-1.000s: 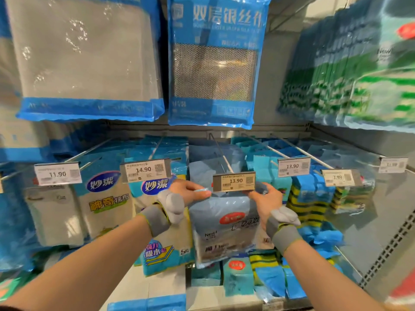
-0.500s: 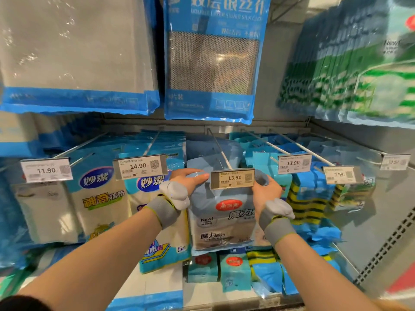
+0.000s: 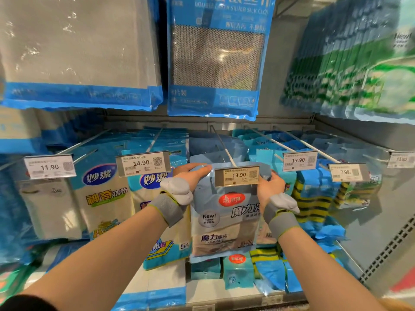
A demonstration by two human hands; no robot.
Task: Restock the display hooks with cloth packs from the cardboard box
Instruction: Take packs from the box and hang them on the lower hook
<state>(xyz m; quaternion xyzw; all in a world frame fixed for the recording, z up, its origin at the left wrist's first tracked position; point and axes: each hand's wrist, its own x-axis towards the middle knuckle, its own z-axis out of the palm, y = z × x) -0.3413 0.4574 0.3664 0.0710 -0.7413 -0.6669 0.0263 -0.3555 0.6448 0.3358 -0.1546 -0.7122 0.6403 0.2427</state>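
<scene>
My left hand [image 3: 193, 175]: grasping the top left corner of the cloth pack [image 3: 222, 221], fingers curled over its upper edge.
My right hand [image 3: 270, 187]: clamped on the pack's top right corner, thumb side toward me; my fingertips are behind the pack and out of sight.
Cloth pack: a grey-blue pouch with a red oval logo and a "New!" badge, upright and facing me, held between both hands. Its top sits just behind the 13.90 price tag [image 3: 237, 175] at the front end of the centre display hook [image 3: 221, 143]. I cannot tell whether it is threaded on the hook.
Display hook: a metal rod running back to the rear wall.
Left of me: blue-and-white cloth packs [image 3: 105, 198] under the 14.90 tag [image 3: 142, 162].
Right of me: yellow-and-black striped packs [image 3: 314, 198].
Above: a blue silver silk cloth pack [image 3: 215, 57].
Wrists: grey knit gloves [image 3: 170, 206] bunched there, hands bare.
</scene>
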